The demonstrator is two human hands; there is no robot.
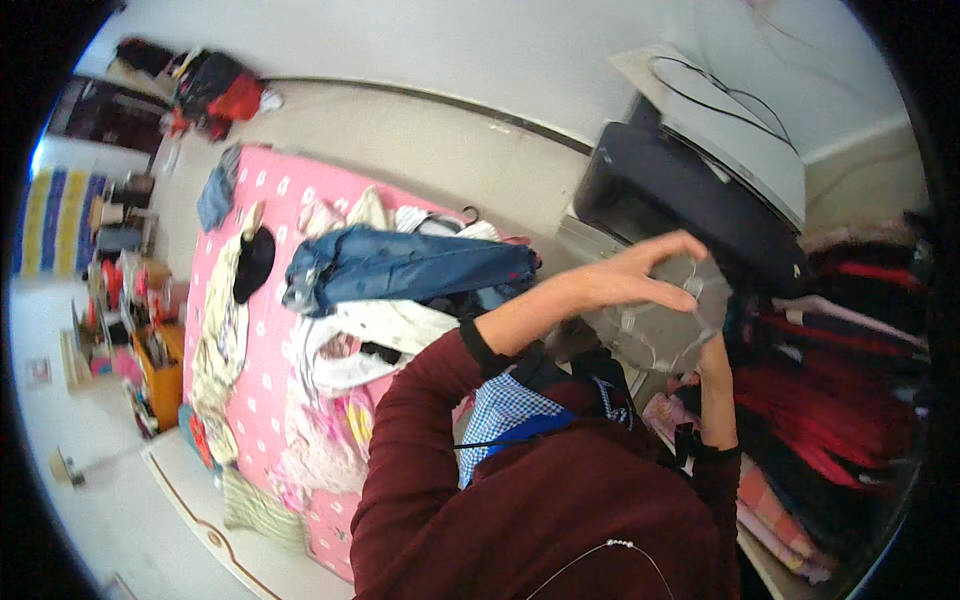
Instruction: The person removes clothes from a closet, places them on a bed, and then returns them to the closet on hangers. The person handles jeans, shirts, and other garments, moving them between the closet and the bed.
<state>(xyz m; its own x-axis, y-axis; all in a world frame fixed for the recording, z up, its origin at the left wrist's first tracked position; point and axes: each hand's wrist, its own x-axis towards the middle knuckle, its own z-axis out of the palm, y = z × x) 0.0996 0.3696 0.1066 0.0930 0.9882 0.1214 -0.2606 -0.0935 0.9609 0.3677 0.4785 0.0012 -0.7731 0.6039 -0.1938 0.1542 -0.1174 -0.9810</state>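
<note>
Grey patterned cloth (pixel 640 335), soft-looking, is up in the air right in front of the person (pixel 570 510), towards the right. Step in hand seems to be handling it in midair; I'd guess the next move calls for a two-handed grip, since it looks floppy.

Biggest thing around is the pink bed (pixel 262 345) on the left, clothes strewn all over. Then a heap of red and dark clothes (pixel 830 400) on the right. Container-wise: an orange cabinet (pixel 158 365) over left, can't make out what's inside, and dark and red bags (pixel 215 90) far left, contents hidden. Blue jeans (pixel 420 268) lie across the bed, with a black cap-like thing (pixel 256 265) left of them.

Left hand (pixel 640 275) has hold of the cloth's upper edge, thumb well apart from the fingers. Right hand (pixel 713 358) is mostly behind the cloth, so can't tell how wide it is.
</note>
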